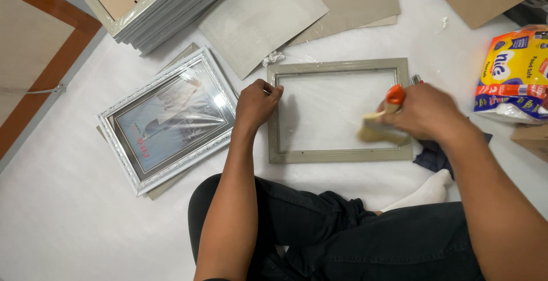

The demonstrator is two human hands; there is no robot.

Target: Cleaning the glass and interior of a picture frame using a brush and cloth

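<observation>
1. Nearest the head camera were the person's crossed legs in dark trousers (342,229), with a white-socked foot (425,192) tucked to the right; the person sat on the floor, which put both arms within easy reach of the work.
2. Left hand (257,105) lay on the left rail of the grey-green picture frame (339,155), fingers curled over its upper corner; this grip looked meant to keep the frame from sliding; the frame lay flat, directly ahead of the knees, with clear glazing or film inside it.
3. Right hand (425,112) was closed round a spray bottle with an orange trigger (394,95), held over the frame's right rail; a pale, blurred thing sat under the same hand, perhaps a cloth or the bottle's body, and I could not tell which.
4. Dark cloth (431,158) lay just beside the frame's lower right corner, near the foot.
5. Left of the frame lay an ornate silver frame (168,121), wrapped in clear film, resting on a backing board.
6. Further off sat a stack of frames (165,7), loose grey boards (262,18), and a yellow plastic packet (514,72) at the right edge.
7. White sheeting (68,218) covered the floor; a wood-edged panel (34,64) ran along the left.
</observation>
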